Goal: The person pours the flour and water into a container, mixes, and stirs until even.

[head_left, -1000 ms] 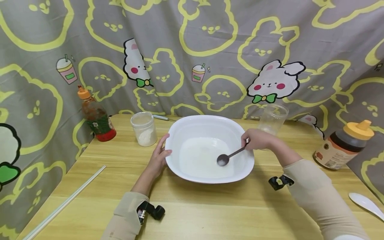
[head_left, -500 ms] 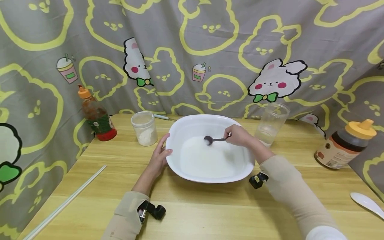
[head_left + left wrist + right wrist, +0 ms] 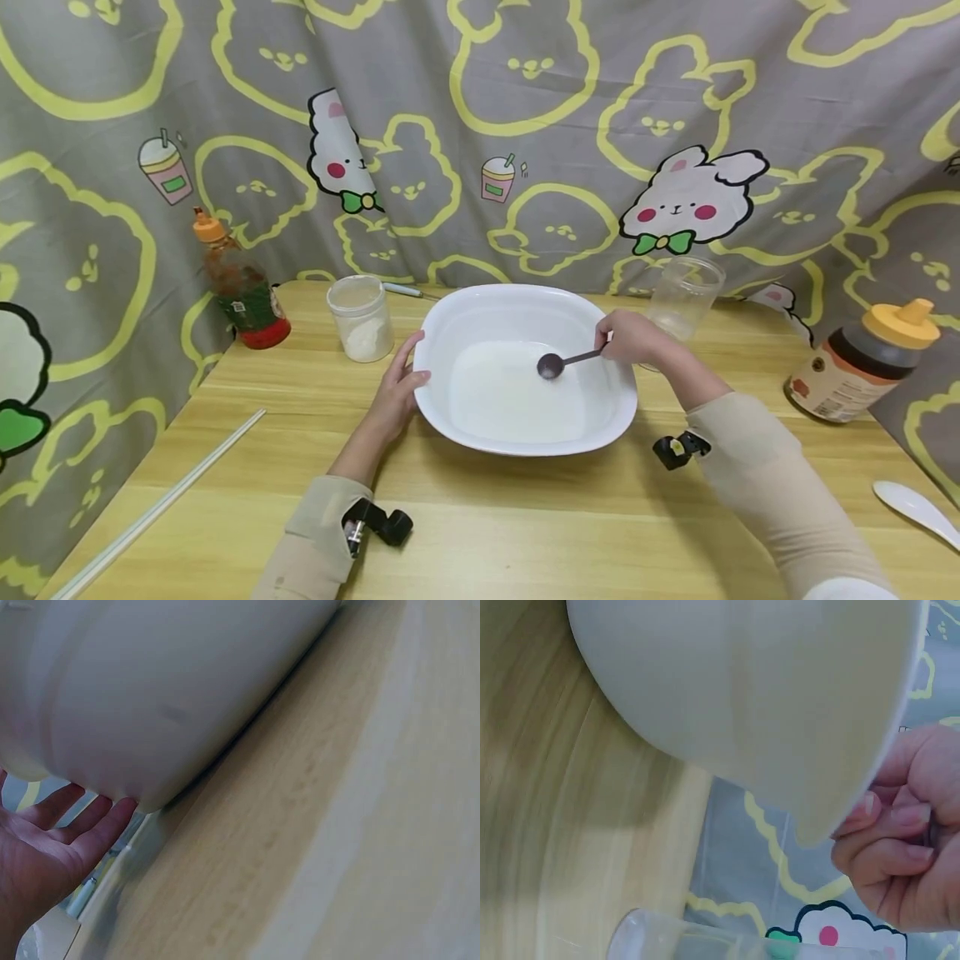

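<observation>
One dark-brown round-bowled spoon (image 3: 551, 366), presumably light, stiff, best held by its slim handle (image 3: 583, 357), pinched there by right hand (image 3: 641, 337); uncurled left hand (image 3: 393, 393) touches white rounded basin (image 3: 498, 315).

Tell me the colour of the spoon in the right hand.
The spoon is dark brown, best seen in the head view.

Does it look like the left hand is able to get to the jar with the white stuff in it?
Probably yes: the jar stands close by the left hand, and nothing seems to block the way. The hand is touching the basin, though, so it would likely have to leave that first.
</observation>
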`<state>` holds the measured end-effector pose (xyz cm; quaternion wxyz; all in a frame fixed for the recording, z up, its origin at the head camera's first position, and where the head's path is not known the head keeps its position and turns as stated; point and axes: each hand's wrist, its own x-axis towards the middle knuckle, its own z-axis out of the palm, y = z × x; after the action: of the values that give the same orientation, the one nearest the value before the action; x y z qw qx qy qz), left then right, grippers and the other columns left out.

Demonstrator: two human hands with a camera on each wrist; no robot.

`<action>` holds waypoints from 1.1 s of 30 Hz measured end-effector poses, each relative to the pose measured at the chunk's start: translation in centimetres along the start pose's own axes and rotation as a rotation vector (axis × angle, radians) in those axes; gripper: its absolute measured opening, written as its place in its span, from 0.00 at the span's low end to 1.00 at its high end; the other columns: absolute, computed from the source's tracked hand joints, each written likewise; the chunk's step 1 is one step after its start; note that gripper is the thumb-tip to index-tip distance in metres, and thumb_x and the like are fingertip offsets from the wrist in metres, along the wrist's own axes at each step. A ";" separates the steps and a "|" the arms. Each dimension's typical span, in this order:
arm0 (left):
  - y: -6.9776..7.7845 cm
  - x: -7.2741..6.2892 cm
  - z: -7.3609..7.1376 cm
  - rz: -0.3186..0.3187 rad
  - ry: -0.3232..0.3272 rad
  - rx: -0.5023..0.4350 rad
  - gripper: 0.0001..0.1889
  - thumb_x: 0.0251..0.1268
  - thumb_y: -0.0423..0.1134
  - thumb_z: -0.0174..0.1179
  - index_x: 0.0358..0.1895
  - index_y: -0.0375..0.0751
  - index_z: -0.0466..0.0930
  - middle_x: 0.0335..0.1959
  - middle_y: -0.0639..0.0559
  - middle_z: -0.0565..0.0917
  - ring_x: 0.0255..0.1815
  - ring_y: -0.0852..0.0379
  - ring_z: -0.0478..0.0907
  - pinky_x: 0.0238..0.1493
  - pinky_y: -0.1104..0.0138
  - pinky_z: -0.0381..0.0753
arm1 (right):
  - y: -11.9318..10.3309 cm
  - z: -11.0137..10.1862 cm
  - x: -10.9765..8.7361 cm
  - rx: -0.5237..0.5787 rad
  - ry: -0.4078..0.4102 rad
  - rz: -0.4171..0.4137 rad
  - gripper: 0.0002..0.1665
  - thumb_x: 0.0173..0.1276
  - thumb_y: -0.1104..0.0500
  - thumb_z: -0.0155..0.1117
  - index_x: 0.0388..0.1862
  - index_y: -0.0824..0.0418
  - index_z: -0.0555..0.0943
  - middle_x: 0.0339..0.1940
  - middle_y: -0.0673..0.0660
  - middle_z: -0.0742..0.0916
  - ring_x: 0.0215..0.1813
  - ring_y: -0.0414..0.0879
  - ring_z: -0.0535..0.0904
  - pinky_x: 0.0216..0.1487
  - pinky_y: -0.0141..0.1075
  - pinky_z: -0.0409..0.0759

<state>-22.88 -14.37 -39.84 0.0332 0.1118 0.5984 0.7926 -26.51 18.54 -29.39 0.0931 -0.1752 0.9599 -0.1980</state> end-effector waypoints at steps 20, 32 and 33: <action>0.1 0.0 0.1 -0.007 0.006 0.001 0.33 0.52 0.29 0.47 0.65 0.51 0.52 0.53 0.32 0.64 0.48 0.35 0.65 0.39 0.52 0.74 | -0.2 0.3 -0.5 -0.004 -0.037 -0.036 0.07 0.42 0.73 0.53 0.19 0.64 0.77 0.19 0.54 0.76 0.23 0.46 0.67 0.21 0.32 0.65; 0.1 -0.1 0.1 -0.012 0.006 -0.003 0.33 0.52 0.29 0.46 0.65 0.51 0.52 0.54 0.30 0.63 0.49 0.33 0.64 0.41 0.48 0.71 | -1.4 2.0 1.9 0.071 0.050 -0.026 0.05 0.44 0.71 0.55 0.22 0.66 0.77 0.17 0.53 0.76 0.22 0.45 0.67 0.22 0.32 0.65; 0.1 -0.1 0.0 -0.010 0.004 0.000 0.33 0.53 0.29 0.46 0.65 0.51 0.52 0.54 0.30 0.63 0.49 0.33 0.64 0.40 0.49 0.72 | -1.7 2.2 2.0 0.103 0.030 -0.032 0.05 0.45 0.71 0.56 0.23 0.67 0.78 0.17 0.53 0.76 0.21 0.44 0.67 0.22 0.32 0.66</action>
<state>-22.80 -14.37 -39.75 0.0362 0.1071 0.5989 0.7928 -27.27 15.61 -30.95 0.0842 -0.1827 0.9467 -0.2515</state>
